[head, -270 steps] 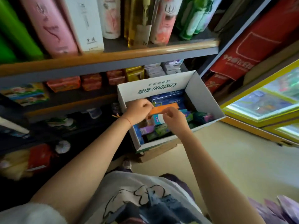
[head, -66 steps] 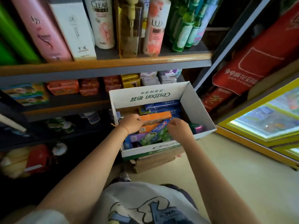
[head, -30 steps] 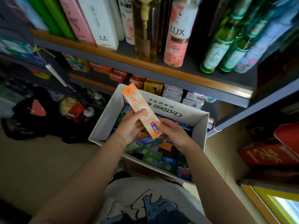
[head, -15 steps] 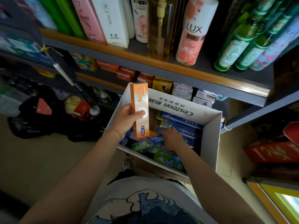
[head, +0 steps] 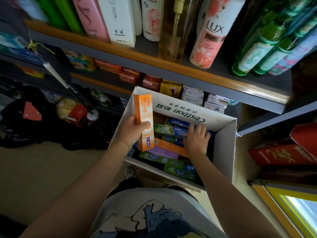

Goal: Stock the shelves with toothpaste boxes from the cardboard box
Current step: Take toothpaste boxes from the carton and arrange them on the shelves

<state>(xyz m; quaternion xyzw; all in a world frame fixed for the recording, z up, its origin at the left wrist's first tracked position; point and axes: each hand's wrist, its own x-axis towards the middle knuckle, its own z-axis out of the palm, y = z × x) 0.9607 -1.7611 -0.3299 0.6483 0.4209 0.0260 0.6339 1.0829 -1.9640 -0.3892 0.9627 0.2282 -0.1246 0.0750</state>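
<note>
The left hand (head: 131, 130) grips an orange toothpaste box (head: 143, 121) and holds it upright above the left side of the white cardboard box (head: 224, 146). The fingers go around the back of the carton and the thumb presses on its front face, near the middle. The right hand (head: 196, 139) is inside the cardboard box with its fingers spread and nearly straight, and it lies on the blue toothpaste boxes (head: 178, 131). It seems to search or press, not to hold anything. More cartons, green, purple and orange, lie mixed under it.

The cardboard box stands in front of the lower shelf (head: 106, 86), where small red and yellow packs are already in a row. The upper shelf (head: 171, 66) carries tall shampoo bottles (head: 211, 31).

Several things could go wrong from here. The orange carton is held by one hand only and at one place, so it may turn or slip if the person moves it fast to the shelf. The shelf space behind the cardboard box looks narrow and dark, so the carton may knock the small packs. Also the right hand may push the loose cartons into more disorder.
</note>
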